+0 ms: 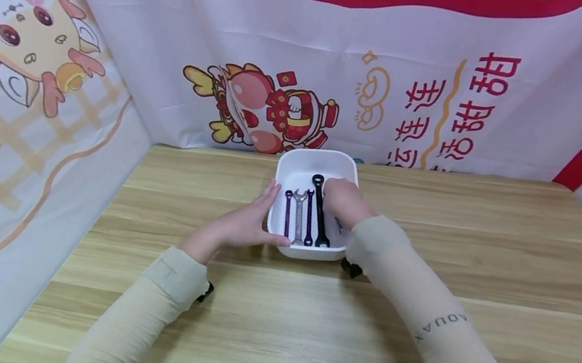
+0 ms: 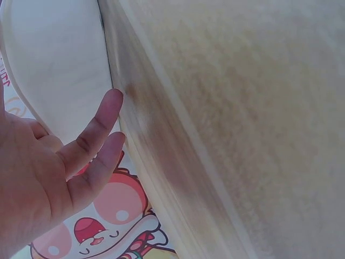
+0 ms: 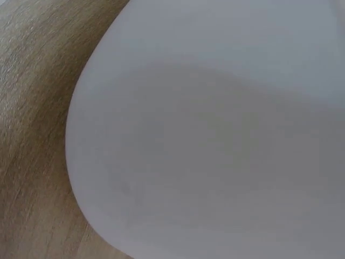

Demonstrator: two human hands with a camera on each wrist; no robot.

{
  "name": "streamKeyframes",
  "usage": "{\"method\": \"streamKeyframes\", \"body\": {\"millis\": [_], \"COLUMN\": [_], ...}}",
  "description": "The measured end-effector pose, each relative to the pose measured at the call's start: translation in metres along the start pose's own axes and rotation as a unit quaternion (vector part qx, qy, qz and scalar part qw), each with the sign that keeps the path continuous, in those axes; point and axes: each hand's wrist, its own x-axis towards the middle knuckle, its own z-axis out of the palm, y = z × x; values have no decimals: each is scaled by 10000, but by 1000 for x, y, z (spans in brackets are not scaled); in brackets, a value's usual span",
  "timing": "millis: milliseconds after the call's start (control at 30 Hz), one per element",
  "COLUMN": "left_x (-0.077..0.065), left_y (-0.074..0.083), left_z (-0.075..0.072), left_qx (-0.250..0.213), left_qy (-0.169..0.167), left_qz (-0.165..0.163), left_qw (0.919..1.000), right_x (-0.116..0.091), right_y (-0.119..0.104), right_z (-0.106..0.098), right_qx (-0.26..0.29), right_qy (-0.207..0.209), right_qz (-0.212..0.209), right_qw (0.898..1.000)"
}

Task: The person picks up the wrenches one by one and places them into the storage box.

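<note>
A white plastic box (image 1: 303,252) stands on the wooden table near its back edge. Inside lie a small purple wrench (image 1: 287,214), a silver wrench (image 1: 298,218), another purple wrench (image 1: 310,218) and a larger black wrench (image 1: 320,212), side by side lengthwise. My left hand (image 1: 244,222) spans the box's near left corner, thumb at the front rim and fairly straight fingers along the left side. My right hand (image 1: 345,200) reaches into the box's right part, its fingers curled at a mostly covered silver wrench (image 1: 340,225); the fingertips are hidden.
The wooden table (image 1: 266,331) extends to both sides and in front of the box. A printed cloth (image 1: 270,30) hangs right behind it, and another cloth wall (image 1: 11,160) bounds the left side. The right wrist view shows only the box's white wall (image 3: 215,162) and table.
</note>
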Motion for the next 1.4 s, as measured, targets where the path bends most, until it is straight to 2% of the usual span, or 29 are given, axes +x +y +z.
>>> {"method": "streamKeyframes", "body": {"millis": [300, 500, 833, 1033, 1133, 1400], "left_x": [-1, -1, 0, -1, -1, -2], "left_y": [2, 3, 2, 1, 1, 4], "left_z": [-1, -2, -2, -1, 0, -1], "left_qx": [-107, -95, -15, -12, 11, -31], "left_qy": [4, -6, -6, -11, 3, 25], "left_qz": [-28, -11, 12, -1, 12, -48], "left_qw": [9999, 10000, 10000, 10000, 10000, 10000], "right_x": [1, 3, -2, -2, -3, -14], "right_y": [1, 2, 2, 2, 2, 1], "right_z": [2, 1, 0, 0, -2, -6], "right_qx": [-740, -927, -830, -685, -759, -434], "right_qy": [265, 302, 138, 185, 281, 363], "right_qz": [-325, -327, -330, -333, -389, -678], "right_qw": [9964, 9947, 9959, 9969, 9960, 9961]}}
